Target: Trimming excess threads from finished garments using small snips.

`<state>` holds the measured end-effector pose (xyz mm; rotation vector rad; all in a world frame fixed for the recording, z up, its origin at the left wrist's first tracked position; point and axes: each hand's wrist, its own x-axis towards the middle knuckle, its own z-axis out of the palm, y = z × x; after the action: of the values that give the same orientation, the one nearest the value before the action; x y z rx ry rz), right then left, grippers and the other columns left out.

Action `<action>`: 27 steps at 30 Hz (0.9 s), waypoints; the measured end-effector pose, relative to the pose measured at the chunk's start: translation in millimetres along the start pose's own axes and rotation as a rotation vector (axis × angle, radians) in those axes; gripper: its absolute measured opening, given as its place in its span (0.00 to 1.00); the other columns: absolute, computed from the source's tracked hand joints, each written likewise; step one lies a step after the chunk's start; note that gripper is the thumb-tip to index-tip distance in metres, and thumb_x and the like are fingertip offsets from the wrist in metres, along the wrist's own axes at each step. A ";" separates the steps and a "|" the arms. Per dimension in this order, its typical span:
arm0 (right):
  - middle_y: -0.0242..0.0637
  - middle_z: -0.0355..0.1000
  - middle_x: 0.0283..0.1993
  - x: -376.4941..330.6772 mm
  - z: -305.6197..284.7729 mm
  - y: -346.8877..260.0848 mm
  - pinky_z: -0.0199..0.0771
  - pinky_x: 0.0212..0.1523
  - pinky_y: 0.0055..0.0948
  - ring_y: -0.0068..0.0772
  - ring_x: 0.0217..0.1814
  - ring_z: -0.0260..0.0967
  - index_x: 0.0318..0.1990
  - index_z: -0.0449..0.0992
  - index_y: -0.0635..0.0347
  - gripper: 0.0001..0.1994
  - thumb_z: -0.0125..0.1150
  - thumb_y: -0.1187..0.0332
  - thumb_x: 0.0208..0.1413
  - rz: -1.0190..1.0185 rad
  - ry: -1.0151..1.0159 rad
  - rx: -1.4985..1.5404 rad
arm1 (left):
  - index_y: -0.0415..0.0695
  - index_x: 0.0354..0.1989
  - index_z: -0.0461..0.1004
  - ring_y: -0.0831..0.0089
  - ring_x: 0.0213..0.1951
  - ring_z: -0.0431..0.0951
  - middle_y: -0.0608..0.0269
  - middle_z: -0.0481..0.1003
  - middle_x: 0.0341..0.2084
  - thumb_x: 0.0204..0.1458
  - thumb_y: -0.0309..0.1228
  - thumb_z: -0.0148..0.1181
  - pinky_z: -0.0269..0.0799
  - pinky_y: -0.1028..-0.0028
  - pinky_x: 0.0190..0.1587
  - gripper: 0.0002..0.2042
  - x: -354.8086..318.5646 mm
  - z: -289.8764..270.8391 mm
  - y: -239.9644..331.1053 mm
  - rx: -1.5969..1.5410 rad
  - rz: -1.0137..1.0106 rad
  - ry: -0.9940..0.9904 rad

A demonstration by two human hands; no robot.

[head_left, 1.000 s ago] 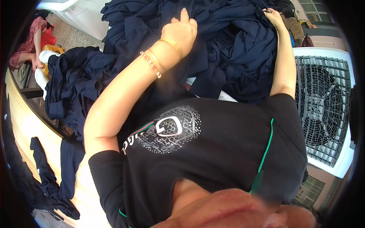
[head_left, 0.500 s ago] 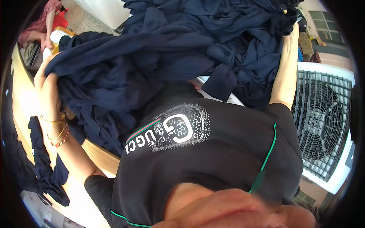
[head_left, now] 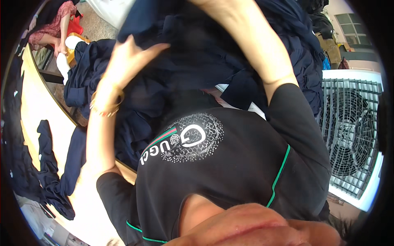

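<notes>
Dark navy cloth (head_left: 180, 69), a large heap of garments, fills the space before my chest and up to the top of the view. My left hand (head_left: 130, 59) is over the heap's left part, its thumb stretched out to the right and apart from the fingers. A blurred fold of navy cloth rises just beyond its fingertips; no grip on it shows. My right arm reaches across the heap to the upper middle. There my right hand (head_left: 209, 5) is cut off by the top edge, so its fingers are hidden.
A pale wooden table (head_left: 37, 102) curves along the left, with navy cloth pieces (head_left: 51, 172) lying on it. At the right stands a white-framed fan unit (head_left: 349, 127) with a dark grille. Another person (head_left: 57, 30) sits at the upper left beside a yellow object (head_left: 78, 39).
My left hand has come right and inward, off the cloth edge it held. My right hand has swung from the far right to the upper middle. Cloth on the left has dropped lower.
</notes>
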<state>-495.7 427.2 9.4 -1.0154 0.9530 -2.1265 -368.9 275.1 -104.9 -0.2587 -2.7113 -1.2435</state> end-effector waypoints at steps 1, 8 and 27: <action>0.33 0.79 0.36 8.7 19.3 18.5 0.81 0.41 0.26 0.24 0.37 0.77 0.39 0.79 0.59 0.04 0.63 0.69 0.61 -0.027 -0.044 0.135 | 0.38 0.66 0.66 0.69 0.59 0.74 0.59 0.74 0.57 0.51 0.31 0.77 0.68 0.67 0.64 0.35 22.4 17.0 -10.4 -0.134 0.202 -0.043; 0.33 0.81 0.31 35.1 103.0 115.0 0.72 0.45 0.22 0.26 0.34 0.76 0.32 0.83 0.62 0.07 0.74 0.73 0.43 -0.021 0.057 0.076 | 0.42 0.73 0.60 0.74 0.65 0.67 0.63 0.72 0.62 0.68 0.47 0.53 0.64 0.70 0.67 0.31 36.3 27.1 -86.2 -1.459 0.033 0.166; 0.23 0.69 0.21 -11.1 -4.1 4.1 0.54 0.17 0.16 0.10 0.15 0.58 0.44 0.82 0.66 0.12 0.69 0.65 0.61 0.223 0.171 -1.120 | 0.36 0.56 0.75 0.60 0.60 0.75 0.53 0.76 0.58 0.65 0.35 0.55 0.69 0.59 0.66 0.18 -144.9 -211.1 -115.4 -1.155 -0.219 1.152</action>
<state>-492.3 434.6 -0.2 -1.1047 2.3263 -1.4180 -239.8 26.7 -83.0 0.5097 -0.9280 -1.9914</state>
